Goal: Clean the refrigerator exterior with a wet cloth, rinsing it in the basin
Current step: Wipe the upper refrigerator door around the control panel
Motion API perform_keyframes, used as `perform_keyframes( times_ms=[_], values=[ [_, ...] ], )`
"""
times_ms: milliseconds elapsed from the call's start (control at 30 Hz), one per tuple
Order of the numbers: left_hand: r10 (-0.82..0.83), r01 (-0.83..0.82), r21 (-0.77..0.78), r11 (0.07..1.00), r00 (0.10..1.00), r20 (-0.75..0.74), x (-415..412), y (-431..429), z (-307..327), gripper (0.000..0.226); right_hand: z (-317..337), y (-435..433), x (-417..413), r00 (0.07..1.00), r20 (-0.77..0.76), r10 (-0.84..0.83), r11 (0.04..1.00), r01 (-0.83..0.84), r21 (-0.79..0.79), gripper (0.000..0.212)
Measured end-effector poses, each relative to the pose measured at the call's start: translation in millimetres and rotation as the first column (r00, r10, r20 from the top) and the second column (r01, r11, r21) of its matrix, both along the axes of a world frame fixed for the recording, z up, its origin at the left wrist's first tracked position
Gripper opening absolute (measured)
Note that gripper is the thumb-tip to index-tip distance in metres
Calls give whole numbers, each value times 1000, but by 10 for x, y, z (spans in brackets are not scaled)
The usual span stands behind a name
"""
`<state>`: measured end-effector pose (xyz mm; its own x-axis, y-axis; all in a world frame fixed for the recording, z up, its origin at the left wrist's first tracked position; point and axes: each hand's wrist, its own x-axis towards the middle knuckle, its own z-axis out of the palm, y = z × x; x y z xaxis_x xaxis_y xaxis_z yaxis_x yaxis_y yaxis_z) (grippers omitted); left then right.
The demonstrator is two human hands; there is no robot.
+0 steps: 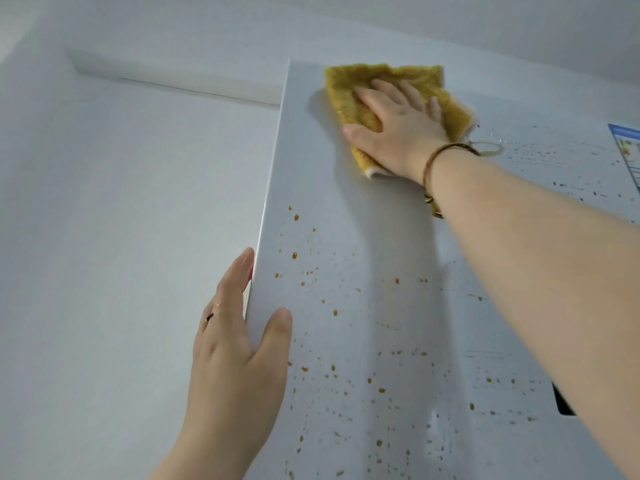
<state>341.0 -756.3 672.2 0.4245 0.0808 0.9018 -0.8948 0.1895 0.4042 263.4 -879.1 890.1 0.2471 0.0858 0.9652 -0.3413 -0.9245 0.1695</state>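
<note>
Your right hand [398,123], fingers spread flat, presses the yellow terry cloth [346,88] onto the far left corner of the white refrigerator door [363,220]. Your left hand [235,341], fingers straight, braces its edge. You look mid-wipe; next, sweep nearer through the amber spatter [294,255].

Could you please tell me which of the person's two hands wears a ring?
The left hand, resting on the refrigerator edge, wears the ring; the right hand, pressing the yellow cloth flat, has bare fingers and only a bracelet at its wrist.
</note>
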Motion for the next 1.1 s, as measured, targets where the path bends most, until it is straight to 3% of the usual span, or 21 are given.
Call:
perform_keyframes(
  times_ms=[167, 267, 333, 400, 467, 567, 633, 700, 833, 900, 1000, 1100],
  values=[
    [32, -32, 10, 999, 999, -19, 12, 20, 0, 58, -102, -595, -341, 977, 197, -81, 916, -4, 401, 58],
    [101, -99, 47, 994, 995, -27, -12, 35, 21, 61, -79, -503, -278, 967, 235, -95, 862, -38, 505, 57],
    [193, -192, 50, 980, 981, -10, -48, -9, 20, 59, -83, -366, -209, 980, 187, -61, 900, -27, 435, 57],
    [340, -341, 42, 939, 940, 27, -104, -29, 4, 64, -135, -212, -96, 998, 68, 0, 979, -14, 202, 58],
    [521, -531, 24, 847, 839, 160, -194, -73, 7, 68, -191, -130, -85, 996, -78, 37, 998, -41, -42, 59],
    [614, -679, 24, 733, 677, 405, -435, -332, 35, 55, -167, -433, -355, 981, -192, 0, 978, -39, -203, 60],
    [612, -712, 18, 702, 616, 496, -610, -563, 60, 47, -92, -841, -550, 987, -160, -34, 982, 3, -188, 60],
    [609, -738, 48, 673, 590, 530, -734, -818, 70, 43, -30, -1339, -776, 997, -70, -22, 999, 19, -46, 59],
    [640, -793, 128, 595, 564, 522, -807, -1149, 73, 44, 31, -2002, -1086, 988, 152, 0, 946, -49, 320, 59],
    [646, -778, 130, 615, 592, 482, -830, -1225, 137, 52, 36, -1980, -1048, 986, 169, -1, 931, -61, 359, 58],
    [674, -738, 52, 673, 641, 368, -858, -1285, 306, 67, -51, -1716, -857, 998, 42, 44, 993, -48, 104, 57],
    [703, -763, 78, 642, 626, 338, -908, -1344, 521, 63, -211, -1520, -786, 978, -186, 99, 966, -139, -217, 57]
  ],
)
